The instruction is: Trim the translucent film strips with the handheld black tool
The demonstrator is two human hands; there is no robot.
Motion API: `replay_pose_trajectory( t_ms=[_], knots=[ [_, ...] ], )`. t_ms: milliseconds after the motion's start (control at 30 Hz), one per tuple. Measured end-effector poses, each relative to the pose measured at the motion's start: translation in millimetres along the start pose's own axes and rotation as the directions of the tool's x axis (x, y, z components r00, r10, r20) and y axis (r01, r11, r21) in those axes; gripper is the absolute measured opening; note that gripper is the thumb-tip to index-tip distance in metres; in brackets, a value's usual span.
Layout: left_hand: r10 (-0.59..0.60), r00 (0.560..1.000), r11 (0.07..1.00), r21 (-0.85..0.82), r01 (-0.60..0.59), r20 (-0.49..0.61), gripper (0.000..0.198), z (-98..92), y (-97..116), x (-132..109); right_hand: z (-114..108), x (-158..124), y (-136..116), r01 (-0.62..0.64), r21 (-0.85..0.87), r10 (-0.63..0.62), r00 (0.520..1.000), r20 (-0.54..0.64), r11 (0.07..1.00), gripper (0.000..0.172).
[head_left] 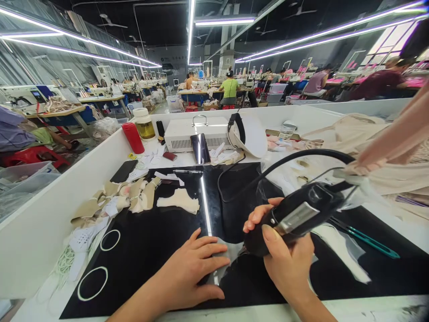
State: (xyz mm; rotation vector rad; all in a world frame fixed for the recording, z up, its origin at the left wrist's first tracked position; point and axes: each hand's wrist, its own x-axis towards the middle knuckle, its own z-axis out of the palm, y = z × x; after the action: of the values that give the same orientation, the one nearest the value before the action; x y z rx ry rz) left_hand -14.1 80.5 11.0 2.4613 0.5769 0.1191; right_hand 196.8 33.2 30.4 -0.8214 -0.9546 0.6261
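In the head view my right hand (286, 264) is closed around a black corded hand tool (303, 214) with a silver plate on its side. The tool's tip points down and left at a piece of translucent film (236, 252) on the black mat (161, 250). My left hand (189, 273) lies flat with its fingers spread, pressing on the film's left part and hiding some of it. A cream fabric piece (179, 200) rests on the mat beyond my left hand. To the right of the tool lies a white cut piece (345, 255) with clear film under it.
Teal tweezers (372, 241) lie at right. Fabric pieces (114, 199) and two white rings (93, 284) are at left. Behind stand a white box (197, 132), a phone (200, 147) and a white visor (251, 134). The tool's cable (284, 156) arches back; pinkish cloth (395, 129) hangs at right.
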Motion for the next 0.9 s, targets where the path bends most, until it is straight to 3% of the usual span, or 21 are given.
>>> replay_pose_trajectory(
  t_ms=[267,633,900],
  knots=[
    [-0.039,0.999,0.999,0.015,0.038,0.037,0.060,-3.1,3,2,-10,14,-3,0.017,-0.025,-0.020,0.991,-0.129,1.000,0.028],
    [0.008,1.000,1.000,-0.020,-0.008,-0.025,0.060,3.1,-4,0,-11,10,1,0.024,-0.036,-0.028,0.993,-0.114,0.999,0.032],
    [-0.010,1.000,1.000,-0.021,0.011,0.003,0.060,-0.6,-1,0,-10,12,3,-0.003,-0.060,-0.003,0.994,-0.108,0.998,0.030]
  ],
)
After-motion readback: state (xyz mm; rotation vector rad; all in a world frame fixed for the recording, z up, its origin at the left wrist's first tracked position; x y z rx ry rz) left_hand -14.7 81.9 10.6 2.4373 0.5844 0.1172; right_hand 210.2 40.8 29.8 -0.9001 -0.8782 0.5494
